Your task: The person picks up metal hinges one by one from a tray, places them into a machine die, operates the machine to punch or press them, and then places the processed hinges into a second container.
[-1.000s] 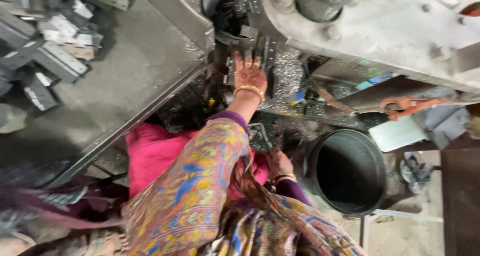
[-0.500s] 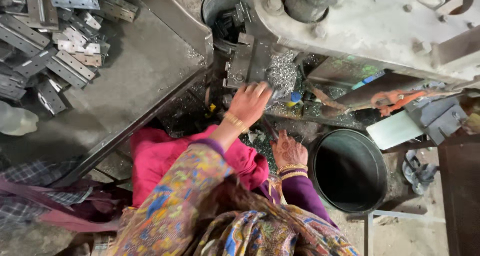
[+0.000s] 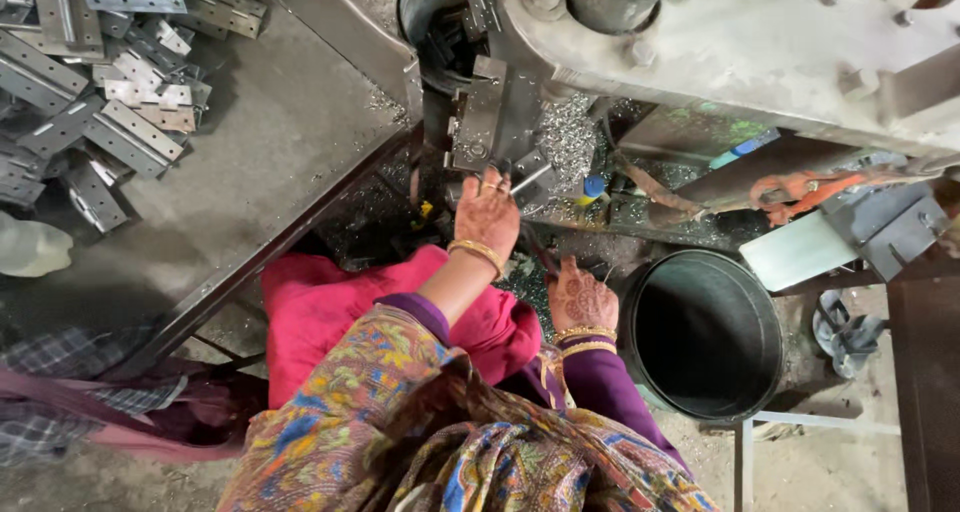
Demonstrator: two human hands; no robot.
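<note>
Workshop floor, gritty, under a grey press. Nearest, the right hand (image 3: 580,297) hangs loosely curled, holding nothing, just beside a dark drum (image 3: 705,337) whose inside shows only shadow. Farther, the left hand (image 3: 488,210) pinches a small metal strip (image 3: 530,180) at the die. Hinges (image 3: 100,122) litter the tabletop (image 3: 270,142).

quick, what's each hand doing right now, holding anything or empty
Left hand: fingers closed on a small metal strip at the press machine.
Right hand: low beside the dark round bin; whether it holds anything cannot be told.
</note>
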